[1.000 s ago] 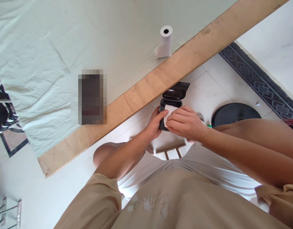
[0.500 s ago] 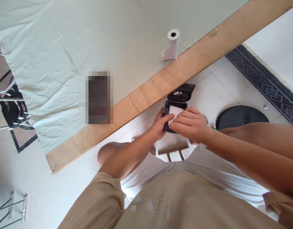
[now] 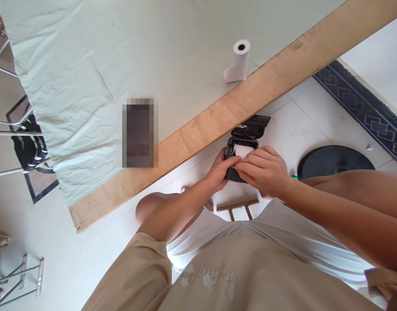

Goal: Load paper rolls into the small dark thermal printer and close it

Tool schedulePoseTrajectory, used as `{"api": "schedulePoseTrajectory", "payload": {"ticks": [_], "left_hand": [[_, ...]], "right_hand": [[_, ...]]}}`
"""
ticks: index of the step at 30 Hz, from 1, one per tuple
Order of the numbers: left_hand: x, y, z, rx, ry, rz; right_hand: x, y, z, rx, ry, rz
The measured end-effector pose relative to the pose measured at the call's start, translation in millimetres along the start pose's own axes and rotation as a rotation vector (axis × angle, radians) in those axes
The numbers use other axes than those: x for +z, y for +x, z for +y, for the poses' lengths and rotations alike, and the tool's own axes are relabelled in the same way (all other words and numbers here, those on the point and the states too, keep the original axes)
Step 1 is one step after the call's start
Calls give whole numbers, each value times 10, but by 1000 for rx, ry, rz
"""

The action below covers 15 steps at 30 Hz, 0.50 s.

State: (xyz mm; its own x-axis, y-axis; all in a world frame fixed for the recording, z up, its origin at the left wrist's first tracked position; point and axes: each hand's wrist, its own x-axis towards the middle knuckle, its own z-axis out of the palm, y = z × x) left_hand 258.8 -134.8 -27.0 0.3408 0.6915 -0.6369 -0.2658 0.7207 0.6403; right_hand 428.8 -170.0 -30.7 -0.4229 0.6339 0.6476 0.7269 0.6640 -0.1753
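A small black receipt printer [image 3: 236, 176] is held over my lap, just below the table edge. Its lid [image 3: 255, 129] stands raised at the far side. White receipt paper [image 3: 243, 150] sits in the open compartment. My left hand [image 3: 220, 169] wraps the printer's left side, with the thumb reaching across the compartment. The fingers of my right hand [image 3: 266, 169] are bent and pressed together over the paper's near end, and they hide part of it. Their tips meet close to my left thumb.
A white paper roll [image 3: 241, 62] stands on the cloth-covered table [image 3: 185, 52], its loose end out. A blurred dark rectangle [image 3: 138, 136] lies farther left. A wooden strip [image 3: 198, 129] edges the table. A black round seat [image 3: 334, 160] is at right; a person's foot [image 3: 0, 241] shows at left.
The whole view has shifted slightly, so things appear farther right. My right fingers have drawn a little nearer the compartment's near end, and more of the printer's front shows.
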Motion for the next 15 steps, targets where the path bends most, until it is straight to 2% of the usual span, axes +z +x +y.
{"api": "schedulePoseTrajectory", "payload": {"ticks": [5,8,11,15], "left_hand": [[-9,-3,-18,-3,-14,-13],[-22,11,-33,-17,-17,-11],[-39,21,-36,-35,-21,-18],[-47,13,-19,-89,2,-39]], "right_hand": [[-7,-29,-88,-27,105,-46],[-53,-11,-66,-22,191,-21],[-173,30,99,236,223,59],[-259,29,387,718,191,130]]}}
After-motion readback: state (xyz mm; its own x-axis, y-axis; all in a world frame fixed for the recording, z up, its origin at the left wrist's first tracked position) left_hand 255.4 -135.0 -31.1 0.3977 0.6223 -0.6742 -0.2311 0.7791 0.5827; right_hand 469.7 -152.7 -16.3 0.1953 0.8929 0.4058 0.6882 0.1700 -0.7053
